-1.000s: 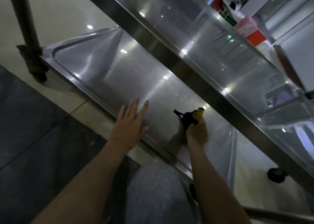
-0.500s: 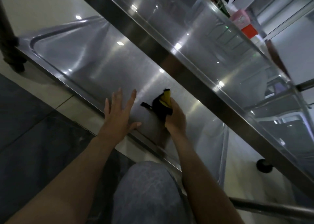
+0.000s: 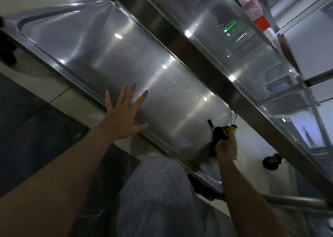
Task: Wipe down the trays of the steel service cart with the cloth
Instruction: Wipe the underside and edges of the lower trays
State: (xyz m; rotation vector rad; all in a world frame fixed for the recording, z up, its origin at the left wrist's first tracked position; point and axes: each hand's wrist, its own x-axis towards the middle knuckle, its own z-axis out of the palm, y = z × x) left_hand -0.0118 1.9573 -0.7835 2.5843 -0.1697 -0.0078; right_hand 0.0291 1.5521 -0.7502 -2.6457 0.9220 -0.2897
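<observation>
- Looking down from the head camera, the only view on offer: the person is low beside the cart, 1 knee (image 3: 153, 191) in grey trousers pushed up close to the lower tray (image 3: 111, 56).
- The right hand (image 3: 226, 147) is curled tight around a bunched black and yellow cloth (image 3: 220, 132), pressing it onto the tray floor near the tray's right end, close to the curved corner.
- The left hand (image 3: 124, 118) is spread wide with straight fingers, palm over the near rim, holding nothing; to my eye it is steadying the cart.
- Above the lower tray runs the upper tray (image 3: 239, 44), its front edge overhanging much of the lower one, so the reach to the back is cramped.
- A black wheel (image 3: 272, 162) sits on the pale floor beyond the right end.
- To do this pass well, I would say: open the cloth out flatter so more of it meets the steel, run long overlapping strokes from the right corner toward the left end, and work the fold into the rounded corners where grime would likely gather.
- Keeping the left palm firmly planted should stop the cart rolling away under the push.
- Whether the far left end is clean already I cannot tell; the glare hides it.
</observation>
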